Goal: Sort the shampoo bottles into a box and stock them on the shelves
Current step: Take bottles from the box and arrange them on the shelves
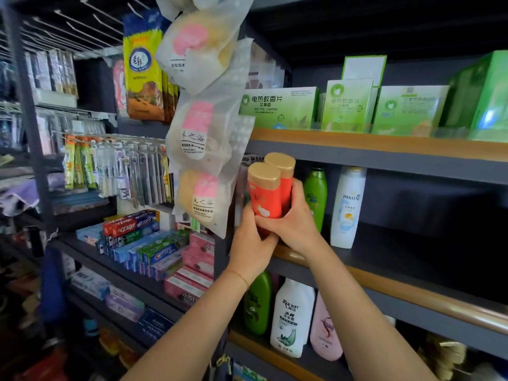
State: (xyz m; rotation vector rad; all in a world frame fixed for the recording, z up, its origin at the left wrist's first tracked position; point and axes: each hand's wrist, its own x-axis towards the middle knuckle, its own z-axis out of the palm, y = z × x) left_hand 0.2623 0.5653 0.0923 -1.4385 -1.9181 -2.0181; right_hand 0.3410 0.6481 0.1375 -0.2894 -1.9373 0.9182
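Two red shampoo bottles with gold caps are held upright side by side at the left end of the middle shelf. My left hand grips the nearer red bottle low down. My right hand wraps the farther red bottle. On the same shelf stand a green bottle and a white Pantene bottle, just right of my hands. The lower shelf holds a green bottle, a white bottle and a pink bottle.
Green boxes line the upper shelf. Hanging translucent bags dangle right beside the red bottles on the left. Toothpaste boxes and toothbrushes fill the left rack. The middle shelf's right part is dark and bare.
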